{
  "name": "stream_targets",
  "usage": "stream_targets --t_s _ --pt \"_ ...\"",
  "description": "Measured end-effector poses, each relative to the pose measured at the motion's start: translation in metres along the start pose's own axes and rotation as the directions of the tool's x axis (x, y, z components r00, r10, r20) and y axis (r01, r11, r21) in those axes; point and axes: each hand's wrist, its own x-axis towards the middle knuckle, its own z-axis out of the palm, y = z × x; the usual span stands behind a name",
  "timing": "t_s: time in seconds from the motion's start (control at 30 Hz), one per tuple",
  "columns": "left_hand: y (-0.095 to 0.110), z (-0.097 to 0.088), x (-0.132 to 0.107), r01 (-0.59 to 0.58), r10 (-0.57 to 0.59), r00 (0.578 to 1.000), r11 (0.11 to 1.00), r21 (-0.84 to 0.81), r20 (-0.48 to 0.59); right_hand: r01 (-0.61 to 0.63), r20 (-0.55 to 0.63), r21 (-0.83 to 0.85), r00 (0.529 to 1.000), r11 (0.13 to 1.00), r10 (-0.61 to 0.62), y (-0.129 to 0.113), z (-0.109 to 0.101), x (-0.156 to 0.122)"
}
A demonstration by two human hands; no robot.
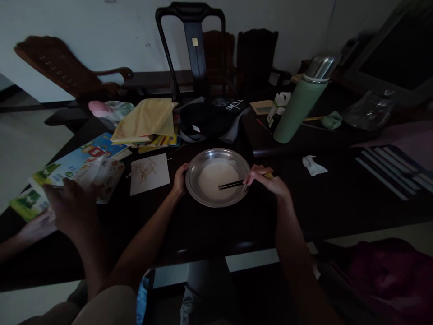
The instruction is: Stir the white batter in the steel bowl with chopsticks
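A round metal basin [217, 203] stands on the dark table in front of me, with a whitish content [218, 174] inside that I cannot identify. My left hand [180, 179] grips the basin's left rim. In my right hand [265, 179] is a pair of chopsticks [233, 184], dark toward the tips, which reach into the whitish content from the right. To the left of my left hand, cotton swabs [144, 171] lie loosely on a white sheet of paper [162, 178].
Another person's hands [72, 210] work at the left near colourful boxes [84, 158]. Behind the basin lie a black bag [209, 119] and yellow folders [145, 119]. A green thermos [297, 106], a crumpled tissue [314, 165] and stacked books [389, 169] are on the right.
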Motion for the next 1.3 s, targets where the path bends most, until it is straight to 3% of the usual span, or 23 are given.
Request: stream_targets --t_s 0.07,0.13,0.3,0.4,0.5,0.6,0.77,0.87,0.97,1.07,1.2,1.3 --pt "0.0 0.0 0.0 0.003 -0.003 1.0 1.0 -0.007 -0.001 0.016 0.049 -0.026 0.999 1.0 -0.015 0.001 0.014 0.009" --pt "-0.001 0.0 0.001 0.005 -0.005 1.0 1.0 -0.008 -0.003 0.015 0.003 -0.071 1.0 0.997 -0.015 0.004 0.021 0.014" --pt "0.0 0.0 0.0 0.013 -0.013 1.0 1.0 -0.01 0.009 -0.032 -0.189 -0.069 0.982 0.997 0.019 0.007 -0.005 0.0" --pt "0.001 0.001 -0.001 0.005 -0.005 1.0 1.0 -0.011 0.0 0.004 -0.07 -0.003 0.998 1.0 -0.004 0.002 -0.01 -0.005" --pt "0.001 0.001 -0.001 0.012 -0.012 1.0 1.0 -0.02 0.0 0.038 0.054 -0.023 0.998 0.999 -0.037 -0.001 0.009 0.005" --pt "0.001 0.001 -0.001 0.013 -0.013 1.0 1.0 -0.023 0.002 0.026 -0.003 -0.089 1.0 0.996 -0.026 0.003 0.02 0.014" --pt "0.002 0.002 -0.003 0.01 -0.01 1.0 1.0 -0.019 -0.001 -0.053 -0.193 -0.045 0.98 0.998 0.044 0.01 -0.007 -0.001" --pt "0.003 0.003 -0.004 0.016 -0.016 1.0 1.0 -0.023 0.001 -0.039 -0.097 0.008 0.995 0.999 0.039 0.005 -0.011 -0.006" --pt "0.002 0.002 -0.003 0.019 -0.019 1.0 1.0 -0.02 -0.002 0.01 0.018 -0.038 1.0 0.999 -0.009 0.002 0.007 0.004" --pt "0.001 0.001 -0.001 0.013 -0.013 1.0 1.0 -0.02 -0.016 0.01 -0.025 -0.123 1.0 0.992 -0.013 0.006 0.016 0.013" --pt "0.001 0.001 -0.001 0.023 -0.023 1.0 1.0 -0.017 -0.018 -0.036 -0.206 -0.091 0.978 0.995 0.017 0.01 -0.007 0.002" --pt "0.001 0.001 -0.001 0.017 -0.017 1.0 1.0 -0.014 -0.02 -0.055 -0.135 -0.025 0.99 0.998 0.051 0.005 -0.016 -0.007"
